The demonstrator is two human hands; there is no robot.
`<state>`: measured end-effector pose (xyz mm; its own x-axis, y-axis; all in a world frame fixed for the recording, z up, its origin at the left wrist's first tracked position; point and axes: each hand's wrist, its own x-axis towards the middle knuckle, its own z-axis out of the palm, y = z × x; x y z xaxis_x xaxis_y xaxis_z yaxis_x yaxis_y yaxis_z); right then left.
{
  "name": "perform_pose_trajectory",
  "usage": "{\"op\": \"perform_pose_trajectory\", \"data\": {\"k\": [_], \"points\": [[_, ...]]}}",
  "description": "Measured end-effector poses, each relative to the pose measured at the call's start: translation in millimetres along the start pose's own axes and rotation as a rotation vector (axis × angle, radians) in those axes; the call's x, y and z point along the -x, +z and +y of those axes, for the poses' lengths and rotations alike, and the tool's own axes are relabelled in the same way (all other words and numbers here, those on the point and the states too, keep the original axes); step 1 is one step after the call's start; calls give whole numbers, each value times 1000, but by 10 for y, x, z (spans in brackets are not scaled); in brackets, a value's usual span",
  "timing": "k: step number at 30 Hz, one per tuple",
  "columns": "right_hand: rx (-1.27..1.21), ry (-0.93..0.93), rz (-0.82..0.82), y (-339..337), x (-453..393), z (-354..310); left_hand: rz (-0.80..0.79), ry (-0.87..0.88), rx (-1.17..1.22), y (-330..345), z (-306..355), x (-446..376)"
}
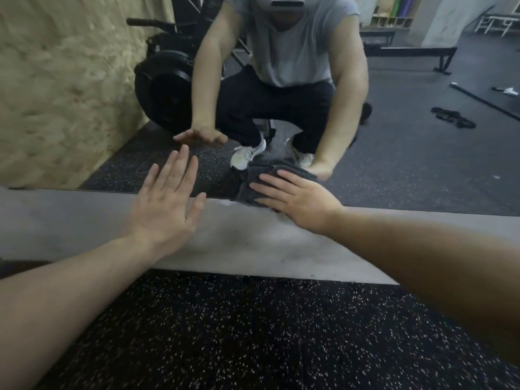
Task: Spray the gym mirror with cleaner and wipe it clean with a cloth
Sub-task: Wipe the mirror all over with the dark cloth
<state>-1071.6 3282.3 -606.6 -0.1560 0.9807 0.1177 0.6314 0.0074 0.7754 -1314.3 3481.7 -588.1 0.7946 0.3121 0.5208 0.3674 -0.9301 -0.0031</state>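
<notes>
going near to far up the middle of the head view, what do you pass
speckled rubber floor → grey ledge below the glass → left hand and right hand pressing the dark cloth → mirror with the crouching reflection

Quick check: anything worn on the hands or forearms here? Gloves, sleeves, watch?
Nothing worn. The left hand and right hand are bare, with no gloves, rings or watch visible. Both forearms are bare to the frame edge; no sleeve reaches them. The mirror reflection shows a sleeveless grey shirt.
</notes>
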Motion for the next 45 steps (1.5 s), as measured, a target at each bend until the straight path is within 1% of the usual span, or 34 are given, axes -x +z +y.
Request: {"op": "perform_pose_trajectory", "data": {"k": [3, 6, 10, 16, 20, 24, 28, 31, 33, 37, 43, 45], "points": [[29, 30, -33, -137, -383, -181, -53, 20, -48, 24, 48, 64], [73, 0, -68, -133, -328, -146, -108, 5, -24, 23, 203, 80], [126, -33, -77, 63, 246, 70, -142, 7, -31, 1, 434, 27], [77, -12, -54, 305, 1266, 456, -140, 5, -25, -27, 718, -92], [-12, 63, 8, 324, 1655, 642, -163, -23, -39, -60, 841, -129], [-70, 169, 84, 352, 1719, 698, -178, -95, -47, -119, 881, -168], [-103, 224, 182, 323, 1485, 657, -185, -161, -82, -206, 821, -192], [-100, 254, 236, 246, 1175, 576, -203, -193, -136, -245, 642, -203], [-101, 256, 238, 181, 919, 503, -210, -200, -144, -268, 467, -174], [-72, 267, 239, -19, 277, 323, -155, -194, -131, -265, -48, -133], [-72, 290, 204, -394, -771, -1, -33, -177, -83, -341, -1157, -127], [-70, 290, 187, -523, -1134, -135, -26, -169, -60, -343, -1525, -132]]}}
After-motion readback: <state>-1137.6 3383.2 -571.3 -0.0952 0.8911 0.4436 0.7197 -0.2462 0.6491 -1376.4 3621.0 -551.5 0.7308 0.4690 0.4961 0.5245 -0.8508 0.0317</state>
